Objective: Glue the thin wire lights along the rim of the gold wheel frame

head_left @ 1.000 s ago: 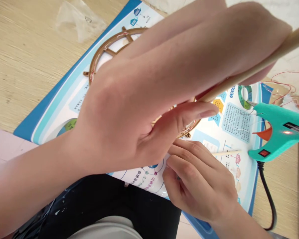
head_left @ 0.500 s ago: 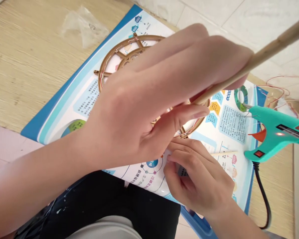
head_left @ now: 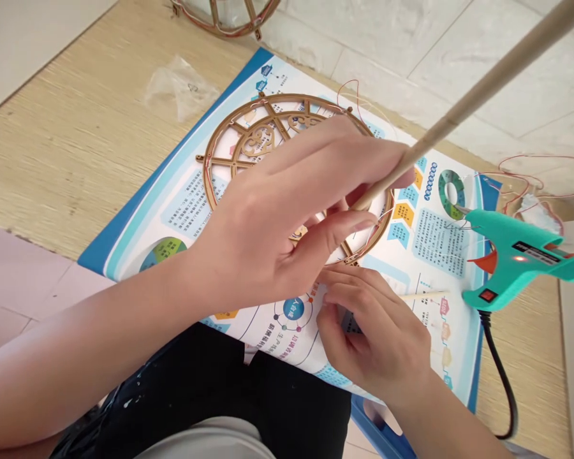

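My left hand (head_left: pixel 272 210) is closed around the lower part of a long wooden stick (head_left: pixel 452 118), which slants up to the right. Beneath that hand lies a round brown wheel-like frame (head_left: pixel 222 159) with spokes, scroll ornaments and thin red and white wires along its rim. The left hand and forearm cover much of its centre and near side. At the frame's near edge, my right hand (head_left: pixel 380 331) is closed with curled fingers. Its fingertips lie just below the left hand; whatever they pinch is hidden.
A printed blue-and-white sheet (head_left: pixel 172 210) lies under the frame on a wooden table (head_left: pixel 67 153). To the right is a teal glue gun (head_left: pixel 521 248), light lit, with a black cord (head_left: pixel 502 370). Loose red wires (head_left: pixel 526 185), a plastic bag (head_left: pixel 182 89) and another frame (head_left: pixel 227 29) surround it.
The view has shifted, so more of the round frame and a second frame at the top now show. My left hand and the stick sit lower, farther from the camera. The right hand has barely moved.
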`<state>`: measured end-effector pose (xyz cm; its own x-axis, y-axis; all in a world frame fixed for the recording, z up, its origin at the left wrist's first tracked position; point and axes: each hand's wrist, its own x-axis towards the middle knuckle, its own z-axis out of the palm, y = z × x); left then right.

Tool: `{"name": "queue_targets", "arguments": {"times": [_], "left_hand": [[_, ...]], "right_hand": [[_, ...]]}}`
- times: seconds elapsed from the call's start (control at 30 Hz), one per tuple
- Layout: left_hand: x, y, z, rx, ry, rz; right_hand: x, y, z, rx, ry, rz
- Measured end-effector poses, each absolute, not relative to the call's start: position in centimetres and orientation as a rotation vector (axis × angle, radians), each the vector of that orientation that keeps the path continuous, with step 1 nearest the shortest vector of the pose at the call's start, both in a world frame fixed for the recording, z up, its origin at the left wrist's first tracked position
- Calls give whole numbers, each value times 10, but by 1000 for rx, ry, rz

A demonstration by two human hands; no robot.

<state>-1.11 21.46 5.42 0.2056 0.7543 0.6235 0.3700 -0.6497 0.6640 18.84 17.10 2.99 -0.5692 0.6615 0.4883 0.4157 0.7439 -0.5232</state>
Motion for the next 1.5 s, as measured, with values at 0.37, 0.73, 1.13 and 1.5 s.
{"name": "queue_targets", "arguments": {"times": [0.37,0.73,1.13,1.5], "left_hand": [[-14,213,57,2152,1175,1320],[-15,215,56,2137,1146,1290],[-14,214,55,2014,954,1389],[-16,213,64,1882,1032,1300]], "right_hand": [[187,172,30,-930,-2232,322],[199,175,25,-1141,-2038,199],[218,168,73,-1086,-1346,845],[218,78,110,-776,-817,1444]]}}
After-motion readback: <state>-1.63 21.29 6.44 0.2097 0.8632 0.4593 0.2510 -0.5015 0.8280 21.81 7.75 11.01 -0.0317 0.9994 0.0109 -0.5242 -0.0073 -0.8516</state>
